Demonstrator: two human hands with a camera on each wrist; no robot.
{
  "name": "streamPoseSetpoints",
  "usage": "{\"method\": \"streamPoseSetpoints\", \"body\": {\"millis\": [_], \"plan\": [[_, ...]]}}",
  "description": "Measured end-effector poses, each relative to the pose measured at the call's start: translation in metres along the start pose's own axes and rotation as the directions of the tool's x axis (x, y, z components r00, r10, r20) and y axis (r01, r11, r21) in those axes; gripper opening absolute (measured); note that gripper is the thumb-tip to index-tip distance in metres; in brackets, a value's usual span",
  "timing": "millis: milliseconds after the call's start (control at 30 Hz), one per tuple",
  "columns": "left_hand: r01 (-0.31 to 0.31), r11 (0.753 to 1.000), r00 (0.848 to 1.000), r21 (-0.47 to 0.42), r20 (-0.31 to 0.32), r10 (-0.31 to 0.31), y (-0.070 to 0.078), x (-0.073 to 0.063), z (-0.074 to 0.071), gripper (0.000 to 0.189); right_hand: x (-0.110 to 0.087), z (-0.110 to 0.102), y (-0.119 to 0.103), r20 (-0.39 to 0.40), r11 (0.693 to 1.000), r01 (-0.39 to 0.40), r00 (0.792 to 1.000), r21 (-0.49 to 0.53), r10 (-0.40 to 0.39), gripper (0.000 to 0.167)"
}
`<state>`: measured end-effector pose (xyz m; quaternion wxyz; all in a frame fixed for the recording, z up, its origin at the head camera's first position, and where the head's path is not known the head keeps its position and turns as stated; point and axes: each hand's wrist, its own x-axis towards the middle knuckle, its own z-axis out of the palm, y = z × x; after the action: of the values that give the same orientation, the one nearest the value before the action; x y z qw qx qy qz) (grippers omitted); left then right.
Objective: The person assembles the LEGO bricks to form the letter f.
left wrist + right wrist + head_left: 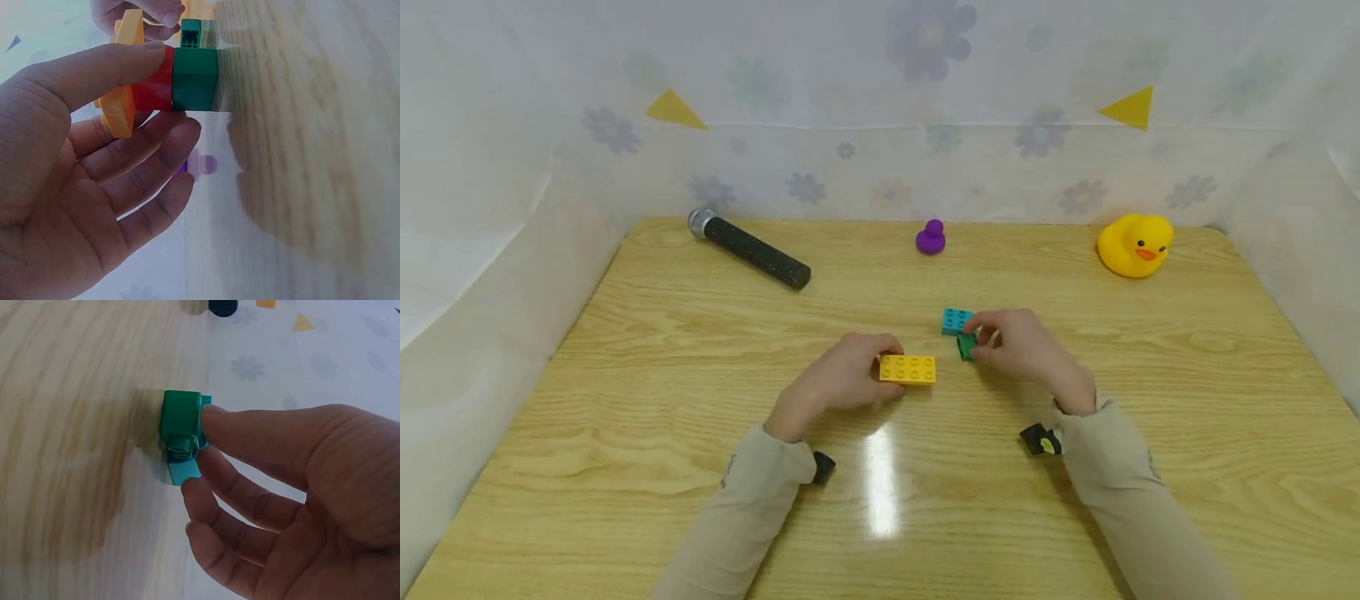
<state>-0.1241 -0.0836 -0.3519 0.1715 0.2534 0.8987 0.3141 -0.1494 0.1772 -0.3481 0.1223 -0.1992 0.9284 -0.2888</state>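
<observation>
My left hand (846, 375) holds a stack of toy building bricks between thumb and fingers. On its top is a yellow brick (907, 369) with two rows of studs; under that come a red brick (154, 87) and a green brick (195, 78). To the right, my right hand (1022, 343) has thumb and index finger at a small green brick (181, 415), pinching its edge. That brick lies on its side, hollow underside toward the left hand. Touching or just behind it sits a blue brick (955, 321), partly covered by the fingers.
Along the back of the wooden table (700, 350) lie a black microphone (756, 252), a small purple duck (931, 238) and a large yellow duck (1135, 246). White flowered curtains (850, 100) enclose the back and sides. Black straps (1041, 439) show at the wrists.
</observation>
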Motion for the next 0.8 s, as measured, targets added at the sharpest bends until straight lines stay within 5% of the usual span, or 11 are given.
{"method": "streamPoseSetpoints", "body": {"millis": [800], "plan": [[-0.016,1.000,1.000,-0.013,0.002,0.016,0.000,-0.001,-0.001,0.034,0.002,0.007,-0.010,0.084,0.996,0.043,0.996,-0.077,-0.037,0.032]]}}
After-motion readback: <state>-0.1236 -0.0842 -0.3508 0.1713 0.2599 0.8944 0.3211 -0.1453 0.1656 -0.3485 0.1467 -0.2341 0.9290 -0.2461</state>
